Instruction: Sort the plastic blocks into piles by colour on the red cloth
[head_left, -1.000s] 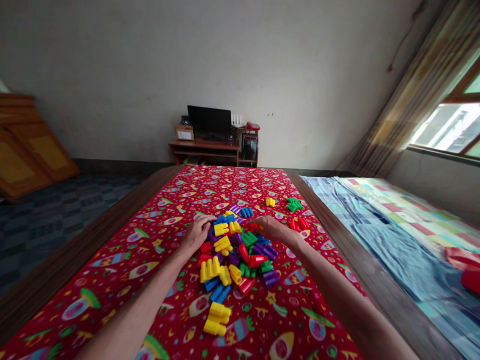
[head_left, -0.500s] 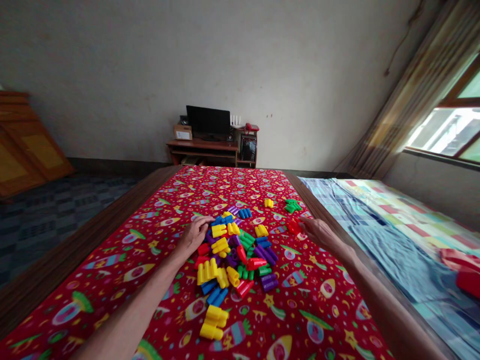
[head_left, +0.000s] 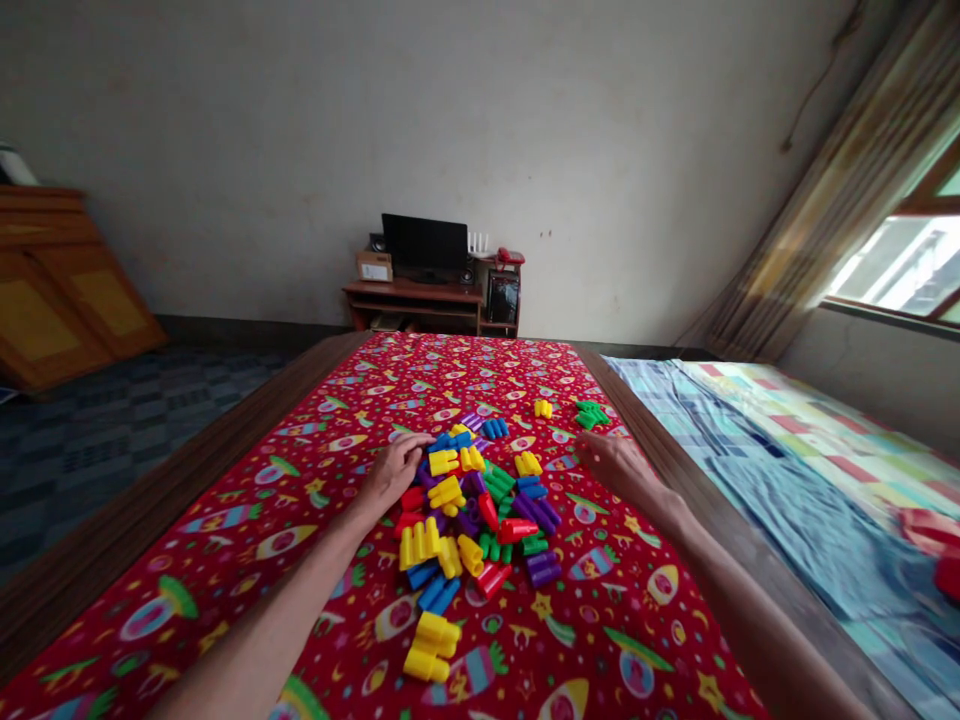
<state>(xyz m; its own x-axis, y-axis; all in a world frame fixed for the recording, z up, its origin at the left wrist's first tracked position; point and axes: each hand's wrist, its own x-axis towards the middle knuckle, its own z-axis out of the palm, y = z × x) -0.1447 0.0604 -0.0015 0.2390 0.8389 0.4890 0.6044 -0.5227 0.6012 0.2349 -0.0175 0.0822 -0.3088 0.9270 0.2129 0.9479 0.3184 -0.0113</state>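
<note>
Nearest on the tabletop lie yellow blocks, then a mixed pile, the left hand at its left edge. The right hand is apart, before green blocks; I cannot tell if either grips anything.

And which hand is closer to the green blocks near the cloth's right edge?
The right hand: it's just on the near side of those green blocks. The left hand is farther away, at the left side of the big block pile.
</note>
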